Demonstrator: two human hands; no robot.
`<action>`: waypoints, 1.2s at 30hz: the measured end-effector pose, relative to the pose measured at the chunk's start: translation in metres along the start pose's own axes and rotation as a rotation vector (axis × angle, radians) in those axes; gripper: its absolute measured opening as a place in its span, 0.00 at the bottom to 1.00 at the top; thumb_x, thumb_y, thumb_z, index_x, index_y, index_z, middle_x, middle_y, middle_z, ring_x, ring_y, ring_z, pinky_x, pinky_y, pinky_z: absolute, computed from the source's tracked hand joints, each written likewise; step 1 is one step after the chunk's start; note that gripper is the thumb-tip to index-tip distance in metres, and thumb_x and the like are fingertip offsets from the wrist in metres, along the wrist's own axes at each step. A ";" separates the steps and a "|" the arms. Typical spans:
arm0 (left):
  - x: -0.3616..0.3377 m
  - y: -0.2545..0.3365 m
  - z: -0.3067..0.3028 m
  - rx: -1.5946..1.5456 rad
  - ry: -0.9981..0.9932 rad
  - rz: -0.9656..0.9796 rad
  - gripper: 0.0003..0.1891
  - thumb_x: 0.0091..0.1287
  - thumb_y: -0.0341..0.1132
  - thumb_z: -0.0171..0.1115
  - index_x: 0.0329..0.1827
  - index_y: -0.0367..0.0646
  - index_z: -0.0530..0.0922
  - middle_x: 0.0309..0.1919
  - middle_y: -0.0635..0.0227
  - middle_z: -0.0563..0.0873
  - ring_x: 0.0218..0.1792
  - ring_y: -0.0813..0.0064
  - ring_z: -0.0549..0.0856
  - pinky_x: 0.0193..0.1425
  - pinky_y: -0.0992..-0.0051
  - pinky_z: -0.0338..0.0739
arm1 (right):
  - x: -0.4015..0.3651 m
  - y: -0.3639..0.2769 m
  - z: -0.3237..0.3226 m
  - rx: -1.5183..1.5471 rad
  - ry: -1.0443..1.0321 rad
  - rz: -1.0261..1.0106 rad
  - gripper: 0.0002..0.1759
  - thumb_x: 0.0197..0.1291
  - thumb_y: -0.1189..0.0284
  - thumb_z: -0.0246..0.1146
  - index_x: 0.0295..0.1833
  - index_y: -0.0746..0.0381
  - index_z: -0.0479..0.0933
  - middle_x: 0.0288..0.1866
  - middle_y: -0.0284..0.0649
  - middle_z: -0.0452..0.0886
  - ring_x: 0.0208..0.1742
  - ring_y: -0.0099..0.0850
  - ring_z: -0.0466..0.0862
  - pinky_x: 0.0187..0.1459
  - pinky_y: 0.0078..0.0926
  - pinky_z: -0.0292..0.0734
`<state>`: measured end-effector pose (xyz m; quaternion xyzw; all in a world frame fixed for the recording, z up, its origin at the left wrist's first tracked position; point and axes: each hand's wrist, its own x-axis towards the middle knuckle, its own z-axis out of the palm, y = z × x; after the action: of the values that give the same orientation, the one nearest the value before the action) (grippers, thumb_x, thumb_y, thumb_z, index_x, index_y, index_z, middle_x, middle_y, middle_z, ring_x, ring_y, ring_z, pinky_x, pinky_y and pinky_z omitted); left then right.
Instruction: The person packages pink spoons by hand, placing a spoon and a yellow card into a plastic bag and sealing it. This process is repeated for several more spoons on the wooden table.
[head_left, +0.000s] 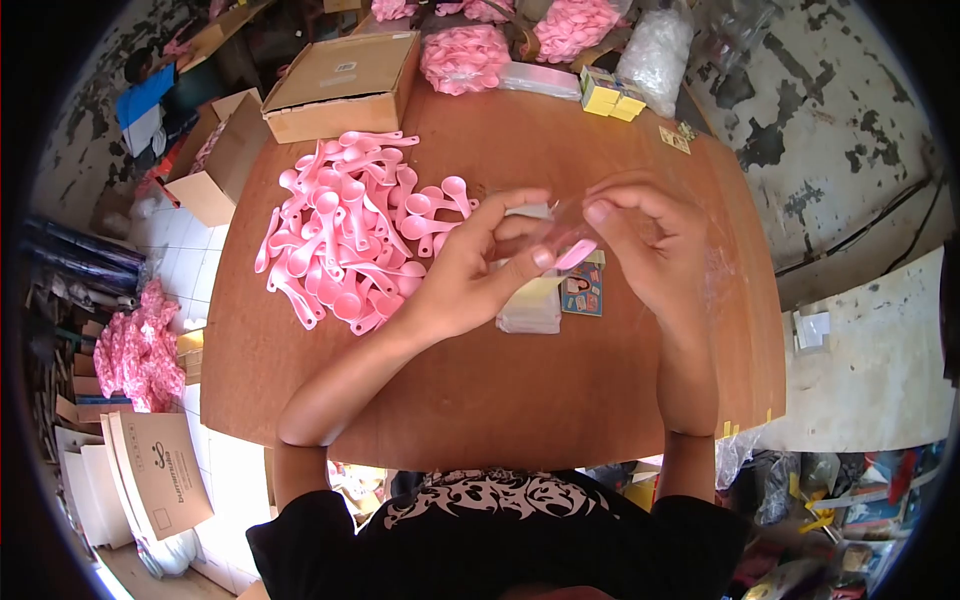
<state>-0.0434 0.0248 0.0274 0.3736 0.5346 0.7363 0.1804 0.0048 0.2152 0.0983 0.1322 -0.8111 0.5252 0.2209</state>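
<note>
Pinching clear film (572,218) between thumb and fingers of our right hand (652,235), in the head view we curl our left hand (478,262), its thumb at the pink piece (577,254); we cannot tell whether its grip closes. The pink piece sits between both hands, above the table (480,400), right of the spoon pile (345,235), near the blue card (583,298).

Single head-worn view, looking forward and steeply down, wide-angle, over nearby table (480,400)

Paint flakes off the wall (825,115), crossed by what looks like a cable (860,236).
</note>
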 end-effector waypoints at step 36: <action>0.012 -0.026 -0.021 0.083 0.232 -0.055 0.09 0.71 0.30 0.63 0.49 0.33 0.81 0.39 0.64 0.89 0.36 0.84 0.86 0.35 0.81 0.82 | -0.033 0.065 0.006 0.417 -0.090 0.434 0.11 0.67 0.73 0.65 0.49 0.71 0.81 0.36 0.39 0.86 0.33 0.21 0.84 0.34 0.19 0.81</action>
<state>-0.0698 0.0287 0.0043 0.2784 0.5917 0.7467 0.1219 0.0031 0.2364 0.0286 0.0214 -0.7041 0.7089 0.0352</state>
